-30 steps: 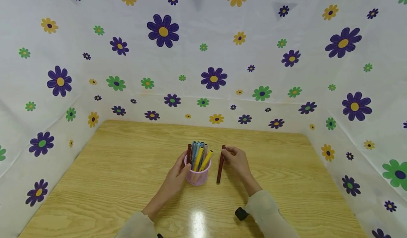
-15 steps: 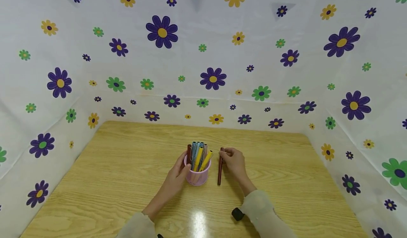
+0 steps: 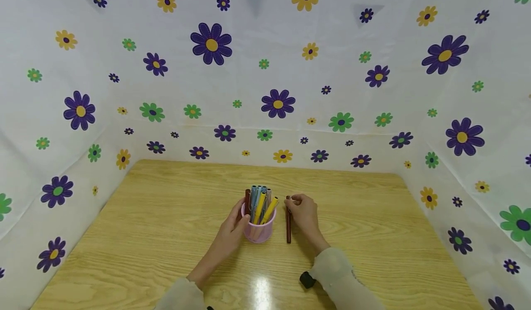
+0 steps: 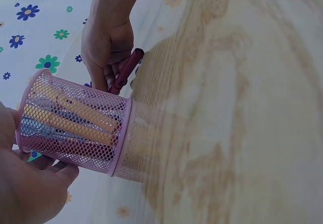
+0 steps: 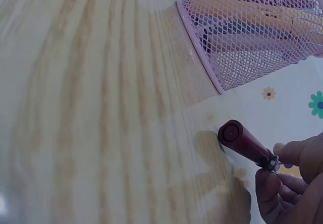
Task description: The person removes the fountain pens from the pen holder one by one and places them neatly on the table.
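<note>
My left hand grips the side of a pink mesh pen holder, which stands upright on the wooden table. Inside it are several pens: yellow pens, blue-grey pens and a dark red pen at the left. To the right of the holder, my right hand pinches another dark red pen near its clip end, between thumb and fingers. The right wrist view has that pen's round end facing the camera, low over the table and apart from the holder.
The wooden table extends on all sides of the hands. White sheeting printed with flowers walls it in at the back, left and right. A black strap piece shows by the right sleeve.
My right hand has shifted slightly left and towards me with the dark red pen. The pen has swung from slanted to nearly straight front to back. The left hand keeps its grip on the holder.
</note>
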Demonstrator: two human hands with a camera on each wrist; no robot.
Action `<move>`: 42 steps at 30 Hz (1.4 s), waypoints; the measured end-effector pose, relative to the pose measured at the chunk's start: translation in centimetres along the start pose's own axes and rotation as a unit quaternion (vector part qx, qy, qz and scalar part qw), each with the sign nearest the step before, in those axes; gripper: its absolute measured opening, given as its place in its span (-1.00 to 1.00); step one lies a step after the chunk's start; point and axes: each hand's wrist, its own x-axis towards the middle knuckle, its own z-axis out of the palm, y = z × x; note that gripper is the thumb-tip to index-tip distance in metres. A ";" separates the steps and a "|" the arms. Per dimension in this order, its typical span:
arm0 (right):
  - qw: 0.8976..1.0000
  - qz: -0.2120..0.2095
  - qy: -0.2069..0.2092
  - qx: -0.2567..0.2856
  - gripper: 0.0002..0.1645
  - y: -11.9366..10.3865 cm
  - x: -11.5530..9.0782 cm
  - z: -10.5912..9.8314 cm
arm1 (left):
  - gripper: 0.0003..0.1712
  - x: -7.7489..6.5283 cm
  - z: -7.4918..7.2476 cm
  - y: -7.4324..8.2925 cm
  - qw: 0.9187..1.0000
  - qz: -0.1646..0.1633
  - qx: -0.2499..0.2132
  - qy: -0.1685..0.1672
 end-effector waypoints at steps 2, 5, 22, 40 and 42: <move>1.000 -0.008 0.003 -0.005 -0.68 0.0 -0.1 0.1 | -0.34 0.0 0.0 0.0 1.000 0.000 0.000 0.000; 1.000 -0.009 0.005 -0.011 -0.67 0.0 -0.2 0.2 | -0.34 0.0 0.0 0.0 1.000 0.003 0.000 0.000; 0.999 -0.011 0.004 -0.042 -0.65 0.0 -0.7 0.3 | -0.33 0.0 0.1 -0.2 1.000 0.009 0.003 0.000; 0.998 -0.006 -0.022 0.059 -0.63 -1.6 -2.1 -1.8 | -0.33 -0.2 0.0 -0.1 1.000 -0.008 -0.005 -0.001; 0.996 -0.007 -0.025 0.082 -0.62 -2.1 -2.4 -2.2 | -0.32 -0.2 0.0 -0.2 1.000 -0.009 -0.004 -0.001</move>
